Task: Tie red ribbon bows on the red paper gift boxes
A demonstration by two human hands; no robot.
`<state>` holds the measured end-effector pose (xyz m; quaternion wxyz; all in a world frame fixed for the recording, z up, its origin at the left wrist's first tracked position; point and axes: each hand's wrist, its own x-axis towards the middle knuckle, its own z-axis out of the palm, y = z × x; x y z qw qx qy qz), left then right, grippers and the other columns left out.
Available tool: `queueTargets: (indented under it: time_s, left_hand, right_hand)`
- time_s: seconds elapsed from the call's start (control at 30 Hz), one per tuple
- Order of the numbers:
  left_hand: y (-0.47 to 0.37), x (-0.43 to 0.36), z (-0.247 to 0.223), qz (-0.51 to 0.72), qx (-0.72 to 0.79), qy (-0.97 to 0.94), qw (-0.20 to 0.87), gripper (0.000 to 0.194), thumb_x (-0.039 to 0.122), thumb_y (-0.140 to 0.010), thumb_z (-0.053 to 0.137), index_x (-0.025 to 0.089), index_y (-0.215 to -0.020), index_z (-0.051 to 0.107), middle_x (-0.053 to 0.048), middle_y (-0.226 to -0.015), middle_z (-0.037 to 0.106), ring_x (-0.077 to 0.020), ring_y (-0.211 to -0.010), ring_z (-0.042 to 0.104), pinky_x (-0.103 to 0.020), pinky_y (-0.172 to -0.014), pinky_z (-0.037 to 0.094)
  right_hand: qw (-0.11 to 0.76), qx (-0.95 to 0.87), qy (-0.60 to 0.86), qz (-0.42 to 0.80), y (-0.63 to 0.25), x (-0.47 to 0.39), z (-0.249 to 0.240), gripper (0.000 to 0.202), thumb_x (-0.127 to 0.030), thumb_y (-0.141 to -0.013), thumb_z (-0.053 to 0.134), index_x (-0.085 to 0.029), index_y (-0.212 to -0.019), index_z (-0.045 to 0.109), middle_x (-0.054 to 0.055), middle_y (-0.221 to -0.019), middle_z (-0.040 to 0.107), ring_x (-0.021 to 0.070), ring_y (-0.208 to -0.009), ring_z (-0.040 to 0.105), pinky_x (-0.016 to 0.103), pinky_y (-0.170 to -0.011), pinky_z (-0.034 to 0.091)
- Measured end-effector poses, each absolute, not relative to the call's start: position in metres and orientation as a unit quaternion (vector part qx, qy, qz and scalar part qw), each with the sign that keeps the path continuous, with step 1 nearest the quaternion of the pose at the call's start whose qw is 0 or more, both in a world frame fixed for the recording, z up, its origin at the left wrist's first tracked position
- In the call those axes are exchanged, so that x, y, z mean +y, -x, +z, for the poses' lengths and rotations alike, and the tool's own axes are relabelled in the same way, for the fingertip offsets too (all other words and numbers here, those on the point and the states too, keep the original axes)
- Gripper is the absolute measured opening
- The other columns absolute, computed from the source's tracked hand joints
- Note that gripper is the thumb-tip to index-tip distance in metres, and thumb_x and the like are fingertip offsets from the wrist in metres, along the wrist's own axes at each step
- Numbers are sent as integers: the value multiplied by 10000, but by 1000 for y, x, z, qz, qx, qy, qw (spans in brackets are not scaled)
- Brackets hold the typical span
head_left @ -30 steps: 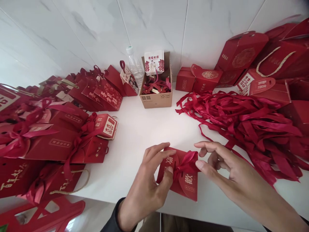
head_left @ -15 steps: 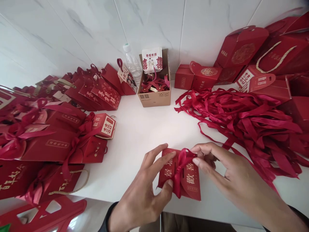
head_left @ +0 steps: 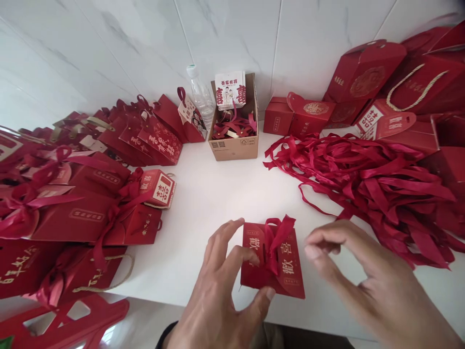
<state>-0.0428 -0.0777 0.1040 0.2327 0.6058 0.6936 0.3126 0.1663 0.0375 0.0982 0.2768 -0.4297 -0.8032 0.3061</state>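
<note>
A small red gift box (head_left: pixel 290 288) with gold characters lies on the white table in front of me. A dark pink ribbon (head_left: pixel 271 245) is tied in a bow across its top. My left hand (head_left: pixel 225 281) holds the box from its left side, the index finger on the top panel and the thumb by the near edge. Just off the box's right side hovers my right hand (head_left: pixel 348 266); its thumb and index finger are curled together, with nothing seen between them. The bow's loop and tail stick up at the far side, touched by neither hand.
A heap of loose ribbons (head_left: pixel 381 189) lies at the right, red boxes (head_left: pixel 312 114) behind it. A cardboard box (head_left: pixel 236 151) with cards and ribbon pieces stands at the back beside a plastic bottle (head_left: pixel 199 94). Bow-tied boxes (head_left: pixel 87 213) crowd the left, above a red stool (head_left: pixel 72 315).
My right hand has let go of the bow and drawn back to the right. My left thumb has shifted off the ribbon toward the box's near edge. The box has turned slightly.
</note>
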Motion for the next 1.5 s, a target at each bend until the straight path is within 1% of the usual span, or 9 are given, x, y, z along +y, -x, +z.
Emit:
queueTargets:
  time_s: [0.23,0.33,0.47,0.67,0.87,1.0,1.1,1.37,1.5]
  left_hand:
    - [33,-83,103,356,654,-621,244,178,105,-947,645,281,-966,665,-50,-1574,496,-365,-1508,396,-586,-1134,481]
    - [37,-80,102,378,644,-608,269,187,147,-1019,577,307,-1092,639,-59,-1561,512,-316,-1494,447,-540,-1142,490]
    - [41,-72,92,368,656,-607,256,406,166,-1023,568,325,-1391,501,-98,-1552,504,-286,-1488,449,-525,-1171,459]
    - [39,-68,83,362,668,-604,241,534,192,-1016,593,331,-1496,406,-92,-1549,487,-257,-1471,453,-478,-1190,441]
    - [38,-62,91,383,672,-593,224,479,180,-1036,558,336,-1476,453,-91,-1482,511,-239,-1430,486,-421,-1143,474]
    - [38,-57,90,410,681,-577,185,179,160,-1031,555,285,-1126,642,-63,-1323,603,-223,-1306,574,-362,-1022,521]
    - [39,-56,90,414,692,-566,174,148,149,-1024,556,257,-985,650,-54,-1247,633,-217,-1235,606,-350,-980,520]
    - [37,-54,93,424,676,-573,189,139,136,-1023,545,251,-999,619,-57,-1221,638,-208,-1197,613,-351,-978,514]
    - [37,-54,92,415,668,-584,203,255,128,-1009,563,282,-1210,597,-61,-1304,613,-211,-1277,576,-369,-1045,497]
  right_hand:
    - [231,-834,349,361,-154,15,96,42,-344,-1020,609,-324,-1055,621,19,-984,678,209,-905,719,307,-733,602]
    - [233,-815,364,386,-150,13,95,128,-335,-1071,526,-302,-1006,632,37,-951,681,208,-863,707,315,-734,598]
    - [232,-797,373,415,-152,14,97,215,-412,-1078,506,-299,-973,656,38,-916,701,204,-785,699,303,-721,617]
    - [200,-778,407,434,-158,11,105,251,-481,-1062,500,-309,-958,650,2,-813,697,164,-621,663,222,-392,466]
    - [225,-833,392,319,-165,7,95,209,-422,-953,680,-323,-1120,601,-4,-953,745,198,-792,754,253,-617,626]
    - [243,-834,389,308,-172,6,88,141,-350,-1023,590,-337,-1162,609,-18,-908,753,174,-731,759,230,-603,611]
    - [240,-834,388,311,-178,8,87,155,-357,-1029,602,-342,-1183,592,-26,-930,761,157,-744,767,201,-631,616]
    - [242,-842,382,294,-169,9,89,277,-407,-998,654,-339,-1259,588,12,-1022,754,210,-855,769,283,-711,648]
    - [244,-831,368,337,-162,9,90,71,-349,-1057,583,-340,-1114,626,-2,-946,705,185,-849,730,267,-712,620]
